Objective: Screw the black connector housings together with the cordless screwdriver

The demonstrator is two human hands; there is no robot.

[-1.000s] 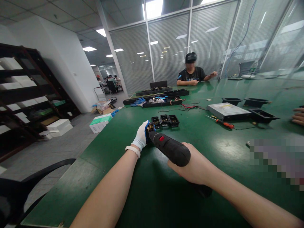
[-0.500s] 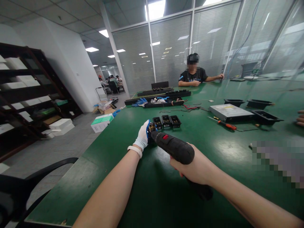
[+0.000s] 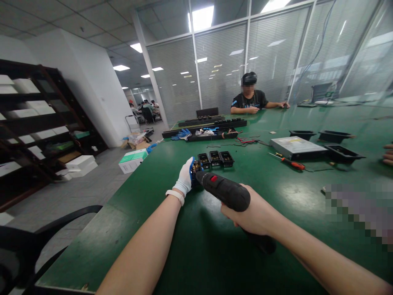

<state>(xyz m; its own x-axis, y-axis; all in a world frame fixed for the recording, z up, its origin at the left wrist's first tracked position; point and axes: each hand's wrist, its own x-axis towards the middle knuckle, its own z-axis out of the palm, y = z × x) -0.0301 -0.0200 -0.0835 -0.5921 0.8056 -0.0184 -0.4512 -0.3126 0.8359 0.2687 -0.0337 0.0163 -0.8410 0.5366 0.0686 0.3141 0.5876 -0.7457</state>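
My left hand [image 3: 185, 175], in a white and blue glove, is closed on a small black box [image 3: 196, 167] with brass-coloured bits in it. Bare, my right hand [image 3: 251, 211] grips the handle of a black power screwdriver [image 3: 225, 190] with a red switch on top. The tool's nose points left at the box and hides part of it; its tip cannot be made out. Just beyond are several small black trays, among them one at the right [image 3: 226, 158], holding small brass-coloured pieces.
On the green table [image 3: 138, 241] are a silver-topped drive [image 3: 297, 146], an orange screwdriver [image 3: 293, 164], black trays [image 3: 343, 152] and blue gloves [image 3: 183, 134]. A person [image 3: 250, 98] sits across. Another hand [image 3: 388, 154] shows at the right edge. A chair [image 3: 61, 221] stands at left.
The view has shifted slightly. Both my hands keep their holds on the box and the power screwdriver, nearly in the same place. The person across has moved one hand a little.
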